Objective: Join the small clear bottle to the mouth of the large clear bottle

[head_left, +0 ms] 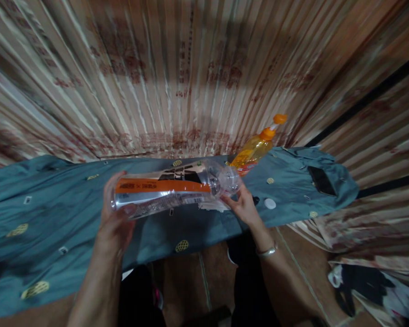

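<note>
A large clear plastic bottle [167,186] with an orange, black and silver label lies sideways in the air between my hands, its neck to the right. My left hand [117,222] is wrapped round its base end. At the neck, the fingers of my right hand [241,202] are closed on the bottle; a bracelet circles that wrist. Just behind the neck stands a yellow liquid bottle [254,152] with an orange pump top. Part of a whitish flat item [213,206] shows beneath the clear bottle.
A green patterned cloth [153,236] covers the long narrow surface. A white round cap [270,203] lies right of my right hand, and a dark phone [321,180] is farther right. Pleated curtains [170,91] hang behind. Clothing [368,286] lies at the lower right.
</note>
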{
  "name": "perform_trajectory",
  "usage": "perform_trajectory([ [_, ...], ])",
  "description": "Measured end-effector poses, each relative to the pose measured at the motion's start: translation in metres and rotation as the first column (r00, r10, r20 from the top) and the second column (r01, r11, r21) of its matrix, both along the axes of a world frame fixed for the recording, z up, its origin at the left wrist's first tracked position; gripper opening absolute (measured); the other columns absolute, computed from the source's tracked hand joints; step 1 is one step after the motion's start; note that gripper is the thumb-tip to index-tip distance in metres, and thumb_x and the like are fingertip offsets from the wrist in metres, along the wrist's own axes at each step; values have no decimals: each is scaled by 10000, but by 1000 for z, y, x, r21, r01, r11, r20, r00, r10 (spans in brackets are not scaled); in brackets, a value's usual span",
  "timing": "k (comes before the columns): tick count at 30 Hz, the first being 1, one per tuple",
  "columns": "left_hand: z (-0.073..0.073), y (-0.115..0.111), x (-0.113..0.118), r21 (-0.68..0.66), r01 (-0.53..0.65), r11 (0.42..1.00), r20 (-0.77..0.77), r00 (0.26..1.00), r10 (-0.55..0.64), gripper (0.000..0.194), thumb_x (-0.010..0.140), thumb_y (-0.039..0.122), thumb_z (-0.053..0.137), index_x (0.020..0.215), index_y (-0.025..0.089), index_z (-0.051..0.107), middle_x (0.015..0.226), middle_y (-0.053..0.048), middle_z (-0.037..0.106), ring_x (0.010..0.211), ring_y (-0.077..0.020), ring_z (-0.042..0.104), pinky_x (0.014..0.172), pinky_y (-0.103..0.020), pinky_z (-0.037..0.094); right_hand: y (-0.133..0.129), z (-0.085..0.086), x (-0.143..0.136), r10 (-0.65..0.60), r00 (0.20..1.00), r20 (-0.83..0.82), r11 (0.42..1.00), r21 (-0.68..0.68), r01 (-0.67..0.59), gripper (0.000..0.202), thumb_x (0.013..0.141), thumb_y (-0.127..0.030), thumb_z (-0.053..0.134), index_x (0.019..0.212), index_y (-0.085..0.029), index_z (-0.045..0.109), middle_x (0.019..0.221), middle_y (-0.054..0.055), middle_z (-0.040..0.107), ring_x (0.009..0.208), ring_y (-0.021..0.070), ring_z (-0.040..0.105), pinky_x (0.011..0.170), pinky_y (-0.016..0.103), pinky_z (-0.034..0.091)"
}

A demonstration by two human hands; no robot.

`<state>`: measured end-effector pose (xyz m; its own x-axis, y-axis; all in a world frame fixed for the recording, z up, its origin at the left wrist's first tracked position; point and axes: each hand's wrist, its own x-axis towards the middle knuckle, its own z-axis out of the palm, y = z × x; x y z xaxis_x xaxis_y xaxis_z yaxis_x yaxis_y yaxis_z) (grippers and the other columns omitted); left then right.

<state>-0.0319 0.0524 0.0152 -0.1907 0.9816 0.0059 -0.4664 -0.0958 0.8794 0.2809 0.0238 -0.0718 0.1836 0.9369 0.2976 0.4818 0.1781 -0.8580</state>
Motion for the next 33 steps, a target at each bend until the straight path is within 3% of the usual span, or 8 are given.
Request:
perform_trajectory([
  [3,-3,-1,2,-68,13,998,34,999,-11,683,385,245,918,1054,305,793,941,11,707,799,-208,661,778,-356,639,-1,4,-2,-24,999,-28,1000,-7,24,739,842,-483,800,1484,-262,508,1341,95,730,1323,326,643,1161,515,487],
  [8,-10,-2,6,-140,-12,990,34,999,17,562,388,339,945,921,251,791,856,-28,786,746,-251,729,745,-389,658,-1,8,-5,-29,999,-29,1000,-13,28,725,834,-475,804,1465,-254,525,1398,104,701,1293,323,663,1176,525,471],
  [12,-17,0,6,-126,-20,992,19,1000,23,531,434,441,954,890,239,773,791,-42,787,739,-277,747,725,-407,662,0,8,-8,-38,999,-30,999,-14,38,715,825,-486,801,1449,-250,545,1344,96,730,1282,328,671,1159,515,492],
  [18,-23,3,3,-73,-16,997,34,999,19,345,583,378,908,872,276,748,823,-1,790,722,-227,739,675,-343,652,-1,12,-13,-68,998,-7,998,-18,68,672,803,-481,810,1394,-238,600,1274,97,759,1253,351,679,1105,518,536],
  [22,-23,4,4,-68,-30,997,74,997,35,406,528,372,946,845,222,741,834,-10,794,725,-198,734,683,-303,640,-2,15,-15,-71,997,13,997,-11,71,654,811,-473,793,1389,-233,603,1267,101,759,1237,351,687,1069,504,560],
  [27,-19,4,3,-84,-61,995,79,995,68,424,473,330,950,843,235,764,835,1,811,740,-202,743,714,-297,631,-3,20,-17,-64,998,11,998,-3,64,650,811,-457,793,1391,-236,601,1242,96,772,1176,336,718,1027,479,584],
  [33,-16,3,1,-81,-90,993,73,993,96,672,459,297,944,1105,254,765,917,-14,828,805,-232,756,744,-306,619,-4,22,-18,-79,997,13,997,-15,79,650,807,-461,795,1383,-227,602,1252,101,772,1143,333,731,1018,476,584],
])
